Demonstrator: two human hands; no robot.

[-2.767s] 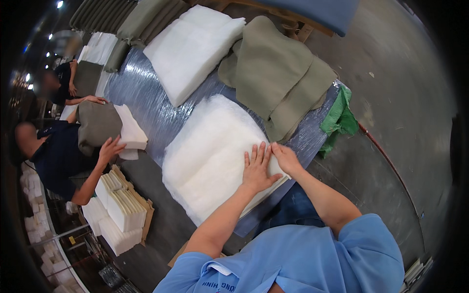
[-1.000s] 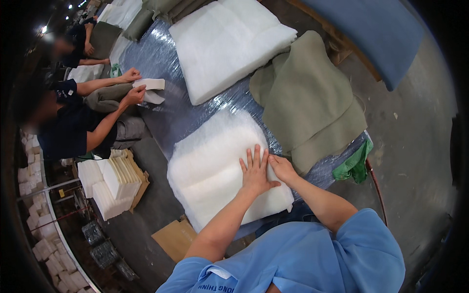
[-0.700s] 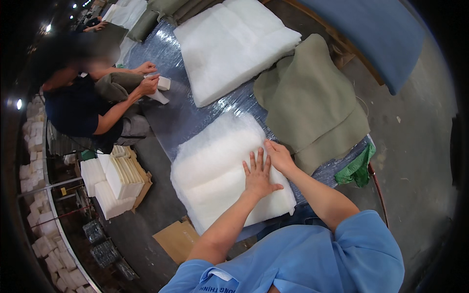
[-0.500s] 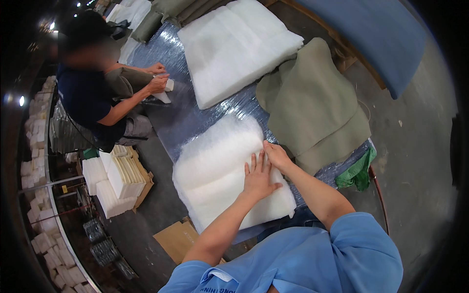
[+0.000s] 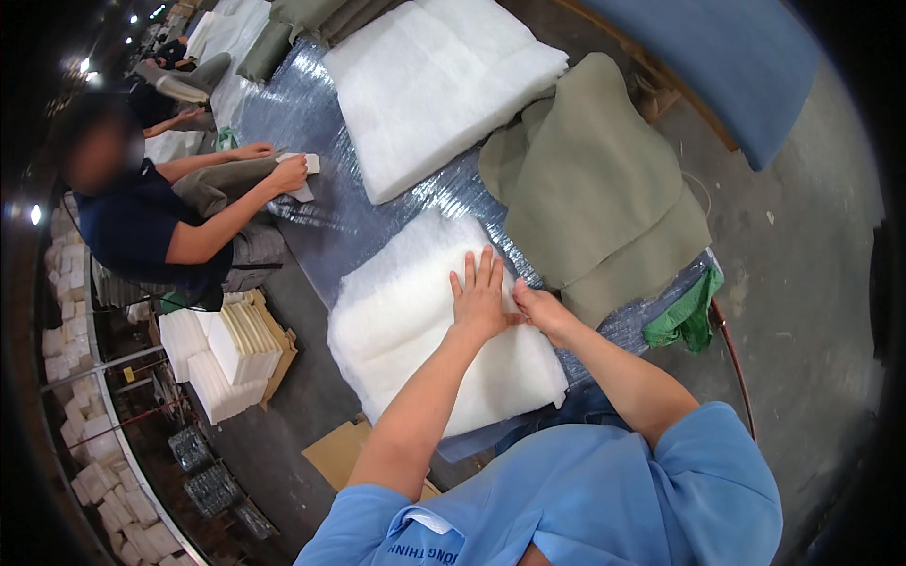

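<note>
A thick, folded sheet of white fibre wadding [image 5: 406, 325] lies on the plastic-covered table in front of me. My left hand [image 5: 481, 300] presses flat on top of it, fingers spread. At the wadding's right edge, my right hand [image 5: 545, 313] has its thumb above and its fingers curled round the side, partly hidden. Green-grey fabric pieces [image 5: 604, 189] are stacked loosely just beyond that hand. Farther back on the table sits a larger white wadding block [image 5: 439, 94].
Across the table's left side, a co-worker [image 5: 160, 217] handles a grey-green cover with a white piece. White foam slabs [image 5: 226, 354] stand on the floor at left. A green bag [image 5: 684, 316] hangs at the table's right corner; a blue panel [image 5: 727, 66] is at far right.
My left hand has slid a little forward and left over the wadding. My right hand stays at the right edge, its thumb lifted slightly. The co-worker has leaned back to the left.
</note>
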